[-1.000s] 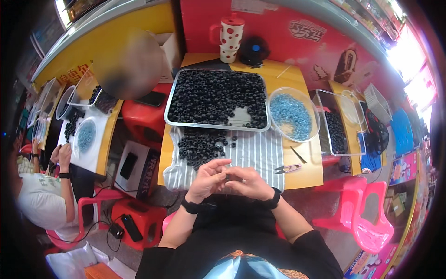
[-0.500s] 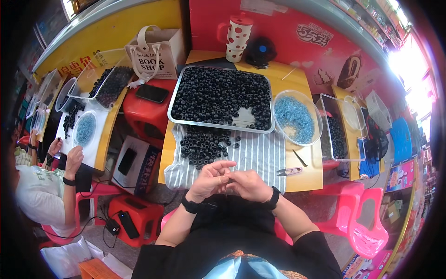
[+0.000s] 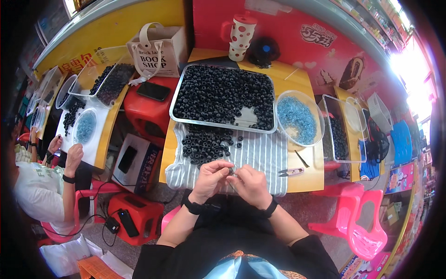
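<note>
Over the front edge of the striped cloth (image 3: 265,158), my two hands meet. A small dark round piece (image 3: 231,171) shows between the fingertips, pinched by my left hand (image 3: 209,180). My right hand (image 3: 252,187) is closed against it, its thumb and forefinger pressed together; whatever it grips is too small to make out. Just beyond lies a loose heap of black ring-shaped pieces (image 3: 204,145). Many more fill a clear tray (image 3: 223,124) behind the heap. To its right, a round clear tub (image 3: 320,132) holds small light-blue translucent bits (image 3: 296,116).
Thread snips (image 3: 291,172) and dark tweezers (image 3: 302,158) lie at the table's right. A spotted tumbler (image 3: 241,39) and a dark round device (image 3: 264,50) stand behind the tray. Left are a red stool (image 3: 151,111) and a co-worker (image 3: 44,190) at another table; a pink chair (image 3: 346,214) stands right.
My fingertips have drawn slightly apart, and the dark round piece now shows between them. My right hand has turned and shifted a little. The tray and heap look the same.
</note>
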Motion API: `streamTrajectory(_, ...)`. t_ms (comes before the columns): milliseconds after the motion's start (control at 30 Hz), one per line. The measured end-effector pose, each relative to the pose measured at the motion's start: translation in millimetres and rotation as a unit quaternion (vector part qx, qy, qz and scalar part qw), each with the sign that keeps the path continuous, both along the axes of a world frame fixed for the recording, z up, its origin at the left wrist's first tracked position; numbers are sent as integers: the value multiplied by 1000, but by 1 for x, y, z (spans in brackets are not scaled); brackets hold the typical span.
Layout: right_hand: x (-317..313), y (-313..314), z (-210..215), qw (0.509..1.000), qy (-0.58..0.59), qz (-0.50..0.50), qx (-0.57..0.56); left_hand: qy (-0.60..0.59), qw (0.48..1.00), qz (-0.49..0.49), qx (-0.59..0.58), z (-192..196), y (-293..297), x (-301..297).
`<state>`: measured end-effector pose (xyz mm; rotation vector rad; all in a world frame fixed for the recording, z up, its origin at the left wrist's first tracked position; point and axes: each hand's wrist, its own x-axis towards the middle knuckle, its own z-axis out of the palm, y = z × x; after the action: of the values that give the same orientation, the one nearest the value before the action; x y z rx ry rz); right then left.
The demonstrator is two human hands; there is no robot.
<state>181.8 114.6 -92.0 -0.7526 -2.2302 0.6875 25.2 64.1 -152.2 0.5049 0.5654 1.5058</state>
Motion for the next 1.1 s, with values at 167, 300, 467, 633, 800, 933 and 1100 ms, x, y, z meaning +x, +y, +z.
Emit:
streamTrajectory(167, -2, 0, 6, 998, -35, -2, 45, 55, 998, 13, 11, 2, 0, 3)
streamTrajectory(300, -1, 6, -2, 999, -14, 39, 31, 51, 998, 15, 12, -3, -2, 7)
streamTrajectory(467, -2, 7, 1, 993, -7, 46, 109, 35, 999, 13, -16, -3, -5, 8)
streamTrajectory(633, -1, 3, 1, 995, 52, 22, -87, -6, 1000, 19, -11, -2, -4, 5)
streamTrajectory(800, -1, 4, 0, 990, 64, 14, -123, 2, 1000, 16, -13, -2, -2, 5)
streamTrajectory(933, -4, 4, 0, 992, 57, 11, -109, 6, 1000, 13, -15, -3, -3, 5)
streamTrajectory(1100, -4, 5, -3, 994, 48, 13, -100, 16, 1000, 22, -7, -2, -2, 6)
